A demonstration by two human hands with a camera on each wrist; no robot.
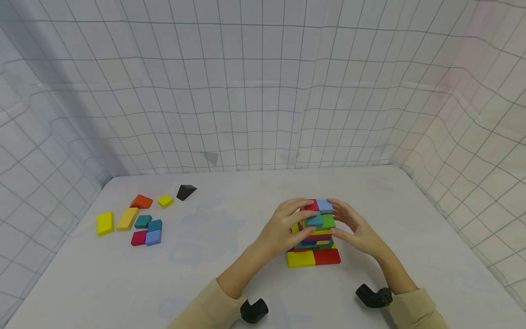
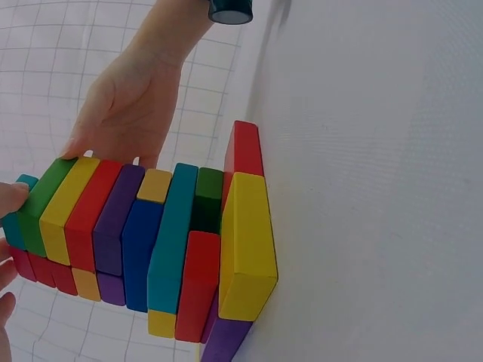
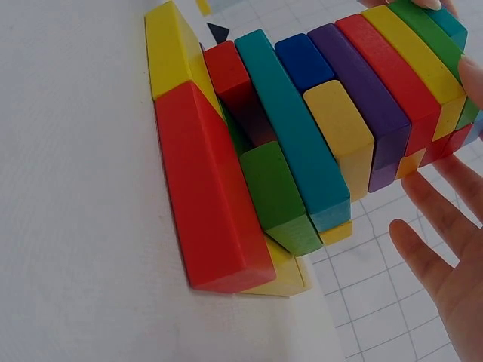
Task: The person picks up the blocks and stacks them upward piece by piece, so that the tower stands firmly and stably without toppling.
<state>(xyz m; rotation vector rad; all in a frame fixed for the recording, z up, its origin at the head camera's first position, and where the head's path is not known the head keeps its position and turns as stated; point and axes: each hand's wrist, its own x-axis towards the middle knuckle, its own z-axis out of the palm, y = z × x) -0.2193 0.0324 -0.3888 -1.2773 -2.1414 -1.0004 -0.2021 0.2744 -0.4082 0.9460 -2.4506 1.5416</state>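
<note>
A tower of colored wooden blocks (image 1: 314,238) stands on the table, on a base that includes a yellow block (image 2: 249,249) and a red block (image 3: 204,188). My left hand (image 1: 283,228) is at its top left, thumb and fingers around a small teal block (image 1: 314,220) lying on a green block (image 1: 328,222). Another fingertip reaches a red block (image 1: 313,205) behind. On the right side, my right hand (image 1: 357,230) has its fingers extended by a light blue block (image 1: 324,206), its thumb near the green block's end. In the right wrist view its fingers (image 3: 434,204) are spread.
Loose blocks lie at the table's left: yellow (image 1: 105,223), pale yellow (image 1: 128,219), orange (image 1: 141,201), small yellow (image 1: 165,201), teal (image 1: 143,221), red (image 1: 139,237) and light blue (image 1: 154,237). A black wedge-shaped piece (image 1: 186,192) lies behind them. Grid-lined white cloth (image 1: 263,105) surrounds the table.
</note>
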